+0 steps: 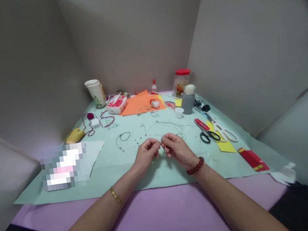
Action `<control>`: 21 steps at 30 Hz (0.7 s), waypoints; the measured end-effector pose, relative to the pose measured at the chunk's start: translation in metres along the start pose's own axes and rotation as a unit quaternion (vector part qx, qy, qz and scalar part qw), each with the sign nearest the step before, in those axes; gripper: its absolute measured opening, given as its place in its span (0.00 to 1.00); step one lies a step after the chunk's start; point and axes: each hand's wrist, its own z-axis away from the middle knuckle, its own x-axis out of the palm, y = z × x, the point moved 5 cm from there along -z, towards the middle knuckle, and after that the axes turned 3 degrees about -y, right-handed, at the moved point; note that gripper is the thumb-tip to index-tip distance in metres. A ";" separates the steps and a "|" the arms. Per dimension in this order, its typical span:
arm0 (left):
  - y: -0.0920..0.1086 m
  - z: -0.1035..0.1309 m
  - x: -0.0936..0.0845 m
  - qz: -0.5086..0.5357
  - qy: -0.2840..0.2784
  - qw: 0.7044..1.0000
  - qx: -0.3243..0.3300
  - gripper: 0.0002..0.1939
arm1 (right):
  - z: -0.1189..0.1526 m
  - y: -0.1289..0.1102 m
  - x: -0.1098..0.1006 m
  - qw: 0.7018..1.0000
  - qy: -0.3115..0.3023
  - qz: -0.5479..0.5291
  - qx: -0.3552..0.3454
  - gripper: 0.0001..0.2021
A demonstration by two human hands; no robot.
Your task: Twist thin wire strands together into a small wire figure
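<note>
Over the middle of the mat, my left hand (148, 151) and my right hand (179, 149) meet with fingertips pinched, almost touching. A thin greenish cord (169, 122) lies in loose loops just behind them, and one strand runs up to the fingers. The small piece pinched between the two hands is too tiny to make out clearly. From my right fingertips a short, thin white stick (165, 152) points downward. To the left lies another looped cord (125, 136), with tiny beads (141, 137) scattered between it and my hands.
Black-handled scissors (209, 136) and white-handled scissors (225, 132) lie at right, near a red packet (253, 159). A grey bottle (188, 101), a red-lidded jar (182, 83), orange paper (134, 105), a tissue pack (117, 104) and a paper cup (95, 94) stand behind.
</note>
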 end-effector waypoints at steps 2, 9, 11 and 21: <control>-0.002 -0.001 0.000 0.000 -0.004 1.000 0.004 0.10 | -0.001 0.003 0.000 1.000 0.004 0.015 -0.006 0.13; -0.008 -0.003 -0.005 -0.041 0.020 0.999 -0.005 0.11 | -0.001 0.003 0.000 0.994 0.005 0.105 -0.043 0.11; -0.009 -0.003 -0.008 -0.056 0.039 0.998 -0.006 0.11 | 0.000 0.002 0.002 0.992 -0.001 0.117 -0.048 0.10; -0.013 -0.004 -0.013 -0.066 0.079 0.994 0.022 0.10 | 0.003 0.004 0.004 0.967 0.051 0.229 -0.101 0.06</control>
